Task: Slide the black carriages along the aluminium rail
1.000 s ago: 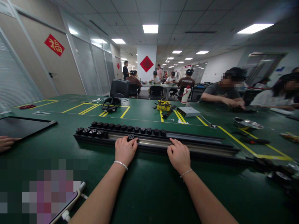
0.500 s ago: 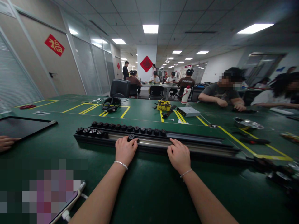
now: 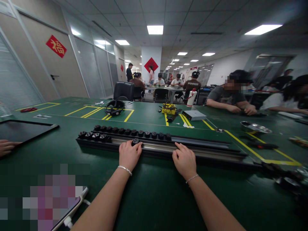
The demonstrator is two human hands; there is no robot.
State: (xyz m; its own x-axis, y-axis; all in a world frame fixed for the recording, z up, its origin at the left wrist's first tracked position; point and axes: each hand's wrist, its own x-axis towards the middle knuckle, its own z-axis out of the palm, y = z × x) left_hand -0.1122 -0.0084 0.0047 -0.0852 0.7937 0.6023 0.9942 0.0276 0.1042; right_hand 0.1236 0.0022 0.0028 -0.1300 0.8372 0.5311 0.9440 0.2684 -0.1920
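Observation:
A long black and silver track rail (image 3: 204,152) lies across the green table (image 3: 154,195) in front of me. Several small black socket modules (image 3: 131,131) sit in a row along its far channel, with a few more at its left end (image 3: 95,136). My left hand (image 3: 129,155) rests on the rail's near edge, its fingertips pinching one black module (image 3: 135,141) in the near channel. My right hand (image 3: 184,160) lies on the rail further right, fingers bent and pressing on the silver strip.
A phone (image 3: 69,211) with a cable lies at the near left. A black tray (image 3: 22,130) and another person's hand (image 3: 7,147) are at far left. Headphones (image 3: 115,107), a yellow box (image 3: 168,109), a white box (image 3: 193,115) and a metal dish (image 3: 255,127) sit further back. People work at the right.
My hands and the rail have not moved. Only people in the background have shifted.

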